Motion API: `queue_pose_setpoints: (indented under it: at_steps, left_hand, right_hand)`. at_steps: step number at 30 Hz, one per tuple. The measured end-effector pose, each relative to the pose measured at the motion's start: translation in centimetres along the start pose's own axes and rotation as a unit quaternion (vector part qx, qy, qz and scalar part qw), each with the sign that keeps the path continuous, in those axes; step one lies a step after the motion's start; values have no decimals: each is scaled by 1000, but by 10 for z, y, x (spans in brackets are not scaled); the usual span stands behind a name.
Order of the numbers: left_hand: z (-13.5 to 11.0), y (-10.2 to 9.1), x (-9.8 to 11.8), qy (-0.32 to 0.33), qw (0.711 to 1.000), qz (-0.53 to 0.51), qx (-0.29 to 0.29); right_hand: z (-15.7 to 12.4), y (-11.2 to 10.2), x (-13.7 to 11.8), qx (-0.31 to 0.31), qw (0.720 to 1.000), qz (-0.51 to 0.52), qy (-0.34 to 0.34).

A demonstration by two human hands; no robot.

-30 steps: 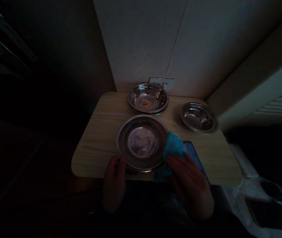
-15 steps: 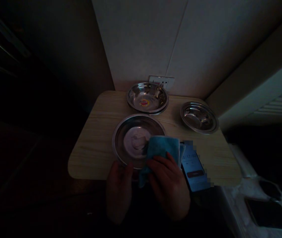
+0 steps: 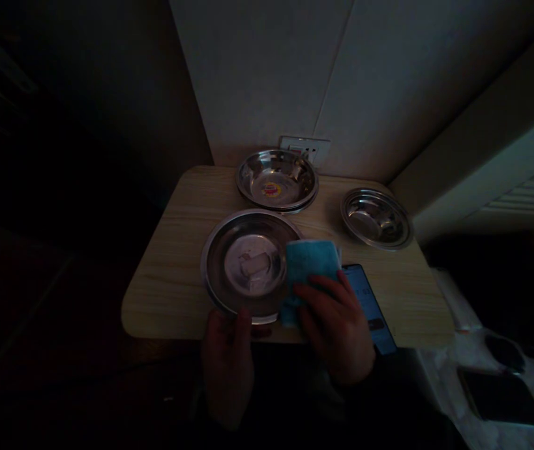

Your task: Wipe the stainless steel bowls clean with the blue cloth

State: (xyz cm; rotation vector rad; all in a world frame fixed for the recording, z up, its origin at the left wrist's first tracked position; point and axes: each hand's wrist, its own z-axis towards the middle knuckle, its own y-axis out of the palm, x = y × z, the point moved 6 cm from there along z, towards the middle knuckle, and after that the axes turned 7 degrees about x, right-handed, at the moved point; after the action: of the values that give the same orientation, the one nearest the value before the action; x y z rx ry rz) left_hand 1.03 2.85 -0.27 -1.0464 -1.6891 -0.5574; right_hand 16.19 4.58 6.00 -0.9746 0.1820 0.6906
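A shallow stainless steel bowl [image 3: 217, 275] is near the front edge of the wooden table, with a pale reflection in its bottom. My left hand [image 3: 227, 369] grips the bowl's near rim, thumb on top and fingers mostly hidden underneath. In my right hand [image 3: 337, 325] is a folded blue cloth [image 3: 311, 257], pressed under the fingers at the bowl's right side. The cloth covers that part of the rim, so I cannot tell how firmly it touches the metal.
Behind the bowl stands a stack of steel bowls [image 3: 271, 170], the top one with a sticker. More nested steel bowls [image 3: 374, 219] are at the right. A phone [image 3: 372, 306] lies partly behind my right hand. A wall socket [image 3: 311, 149] is behind the table [image 3: 168, 269].
My right hand and the cloth have shifted right and slightly up. The bowl appears a little further left. My left hand keeps its place at the near rim.
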Motion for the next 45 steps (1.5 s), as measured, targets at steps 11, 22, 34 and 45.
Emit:
queue_pose_setpoints:
  at_steps: [11, 22, 34, 45]
  left_hand:
    - [1, 2, 0, -4, 1000, -3, 7]
    - [0, 2, -1, -5, 1000, -16, 14]
    - [3, -2, -4, -37, 999, 4, -2]
    - [0, -10, -1, -64, 995, 78, -18]
  right_hand:
    - [3, 1, 0, 10, 1000, -3, -17]
    - [3, 2, -1, 0, 1000, 1, -29]
    - [10, -47, 54, 101, 990, -40, 89]
    - [-8, -66, 43, 116, 971, -21, 208]
